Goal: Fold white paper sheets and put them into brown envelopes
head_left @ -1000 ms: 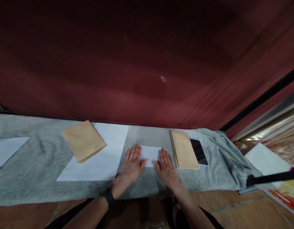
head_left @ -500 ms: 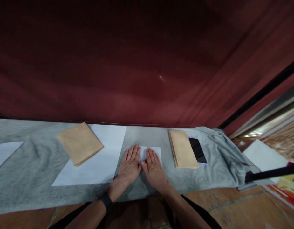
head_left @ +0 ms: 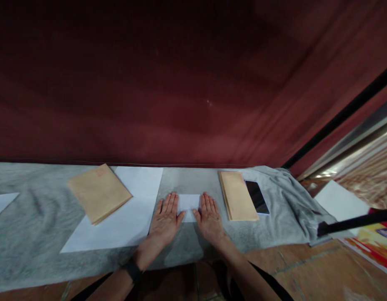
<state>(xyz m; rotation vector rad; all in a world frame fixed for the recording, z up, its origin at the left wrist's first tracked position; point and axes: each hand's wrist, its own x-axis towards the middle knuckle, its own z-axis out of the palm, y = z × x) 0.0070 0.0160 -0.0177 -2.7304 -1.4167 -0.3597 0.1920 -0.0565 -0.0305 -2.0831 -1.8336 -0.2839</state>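
A small folded white paper [head_left: 189, 202] lies flat on the grey cloth between my hands. My left hand [head_left: 165, 218] is spread flat over its left edge, palm down, thumb pointing inward. Over the right edge, my right hand [head_left: 209, 218] lies flat in the same way, its thumb also turned in. Both hands hide the sides of the paper. To the left, a stack of brown envelopes [head_left: 99, 193] rests on large white sheets [head_left: 118, 230]. On the right, more brown envelopes [head_left: 239, 196] lie beside a dark phone [head_left: 257, 197].
Grey cloth [head_left: 39, 259] covers the narrow surface, bunched up at its right end. A dark red fabric wall [head_left: 180, 104] rises behind it. Black poles [head_left: 340, 115] stand at the right. Another white sheet [head_left: 3, 202] lies far left. Tiled floor [head_left: 331, 271] shows below.
My hands have moved apart, from the middle of the small paper out to its left and right edges. More of the paper now shows. The view has shifted slightly.
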